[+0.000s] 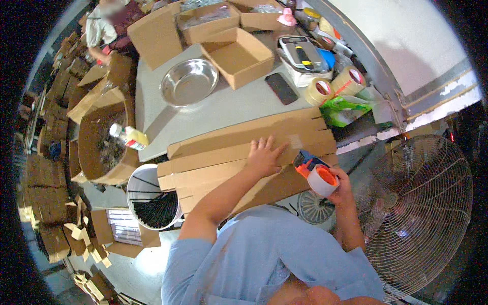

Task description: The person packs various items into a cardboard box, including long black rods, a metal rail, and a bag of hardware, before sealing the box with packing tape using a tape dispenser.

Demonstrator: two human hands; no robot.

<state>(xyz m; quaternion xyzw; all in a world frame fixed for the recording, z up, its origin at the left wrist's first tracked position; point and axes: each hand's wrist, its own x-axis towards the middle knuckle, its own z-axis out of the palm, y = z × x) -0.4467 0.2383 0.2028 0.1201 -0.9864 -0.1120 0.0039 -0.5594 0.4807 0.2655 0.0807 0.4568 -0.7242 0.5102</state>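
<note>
A long flattened cardboard box [218, 165] lies across the near edge of the table, its flaps and slots showing. My left hand [264, 156] rests flat on it with the fingers spread. At the box's right end, my right hand [341, 187] grips an orange and blue tape dispenser [307, 165] loaded with a roll of tape. The dispenser's head is over the cardboard, close to the right edge; whether it touches the cardboard I cannot tell. A strip of clear tape [295, 141] seems to lie on the cardboard near my left fingertips.
Beyond the cardboard are a steel bowl [189, 84], an open carton [239, 56], a phone [281, 89], tape rolls [319, 91] and a scale [301, 53]. A bucket of black rods [155, 203] stands left, a large fan [412, 213] right. Another person [112, 25] sits at far left.
</note>
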